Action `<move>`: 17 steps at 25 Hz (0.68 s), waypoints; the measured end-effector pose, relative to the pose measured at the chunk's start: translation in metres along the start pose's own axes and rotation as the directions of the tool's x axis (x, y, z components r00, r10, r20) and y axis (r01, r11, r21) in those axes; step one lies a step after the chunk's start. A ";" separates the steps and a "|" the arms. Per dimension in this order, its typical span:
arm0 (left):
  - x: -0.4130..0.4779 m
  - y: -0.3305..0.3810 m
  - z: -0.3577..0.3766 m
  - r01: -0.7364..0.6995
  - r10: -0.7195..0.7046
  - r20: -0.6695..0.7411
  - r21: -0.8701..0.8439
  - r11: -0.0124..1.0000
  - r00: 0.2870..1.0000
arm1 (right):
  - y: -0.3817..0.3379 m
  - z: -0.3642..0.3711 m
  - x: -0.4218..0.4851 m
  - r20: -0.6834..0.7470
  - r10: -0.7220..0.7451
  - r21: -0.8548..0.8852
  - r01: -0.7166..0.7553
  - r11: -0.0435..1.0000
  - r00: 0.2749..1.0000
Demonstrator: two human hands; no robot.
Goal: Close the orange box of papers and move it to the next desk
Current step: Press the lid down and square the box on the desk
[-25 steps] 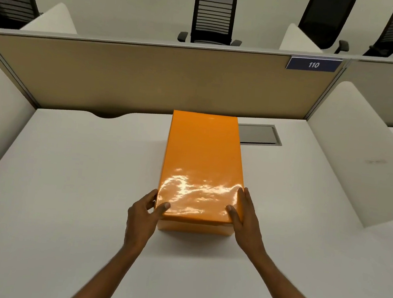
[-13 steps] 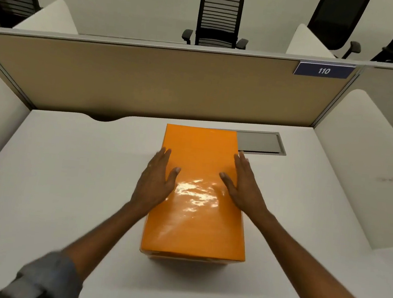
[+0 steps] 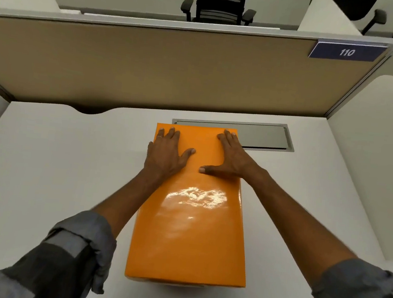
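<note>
A glossy orange box [image 3: 191, 233] lies lengthwise in the middle of the white desk [image 3: 50, 170], its lid down so the papers inside are hidden. My left hand [image 3: 166, 153] rests flat on the lid near the far left corner, fingers spread. My right hand [image 3: 232, 156] lies flat on the far right part of the lid, thumb pointing inward. Neither hand grips anything; both palms press on top.
A grey cable hatch [image 3: 262, 136] is set in the desk just behind the box. A tan partition [image 3: 150, 66] with a blue "110" sign [image 3: 346, 52] closes the back. White side dividers [image 3: 379, 148] stand left and right. Office chairs [image 3: 220, 3] stand beyond.
Both hands slid from the near end of the lid along its top to the far end. The view has come closer and lower over the box.
</note>
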State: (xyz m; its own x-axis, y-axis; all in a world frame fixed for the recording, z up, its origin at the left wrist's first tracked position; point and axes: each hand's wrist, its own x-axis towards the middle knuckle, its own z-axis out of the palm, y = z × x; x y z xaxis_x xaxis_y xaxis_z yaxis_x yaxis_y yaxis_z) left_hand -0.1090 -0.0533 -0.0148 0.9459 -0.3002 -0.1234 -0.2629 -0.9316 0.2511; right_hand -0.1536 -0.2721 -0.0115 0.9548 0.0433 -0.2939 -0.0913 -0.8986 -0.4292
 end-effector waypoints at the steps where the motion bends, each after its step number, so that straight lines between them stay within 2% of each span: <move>1: 0.001 0.000 -0.002 -0.004 0.004 -0.004 -0.006 1.000 1.000 | 0.000 -0.001 -0.001 0.003 0.003 0.013 -0.004 1.000 1.000; 3: 0.000 -0.004 -0.007 -0.013 0.013 0.001 -0.070 0.998 1.000 | -0.004 -0.002 -0.008 -0.015 0.018 0.060 -0.017 0.998 1.000; 5: -0.014 -0.009 -0.010 -0.013 0.016 0.014 -0.207 0.978 1.000 | -0.010 0.002 -0.025 -0.091 0.050 0.104 -0.040 0.994 0.995; 8: -0.079 -0.018 -0.011 0.029 -0.016 0.035 -0.390 0.920 0.999 | -0.017 0.024 -0.089 -0.197 0.073 0.222 -0.028 0.975 0.978; 12: -0.212 -0.035 0.003 0.144 -0.064 0.167 -0.526 0.838 0.984 | -0.027 0.079 -0.226 -0.124 0.063 0.336 -0.018 0.942 0.990; 14: -0.255 -0.039 0.013 0.196 -0.116 0.170 -0.591 0.783 0.979 | -0.029 0.106 -0.268 -0.106 0.087 0.391 -0.039 0.919 0.991; 17: -0.269 -0.036 0.020 0.205 -0.162 0.126 -0.664 0.720 0.979 | -0.030 0.125 -0.275 -0.148 0.154 0.500 -0.060 0.864 0.977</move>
State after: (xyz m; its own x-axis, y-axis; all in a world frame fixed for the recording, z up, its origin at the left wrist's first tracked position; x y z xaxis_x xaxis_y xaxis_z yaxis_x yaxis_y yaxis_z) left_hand -0.3579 0.0566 -0.0099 0.9444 -0.1683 -0.2824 0.1308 -0.5958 0.7924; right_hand -0.4489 -0.2027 -0.0250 0.9607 -0.1604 -0.2268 -0.2777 -0.5607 -0.7800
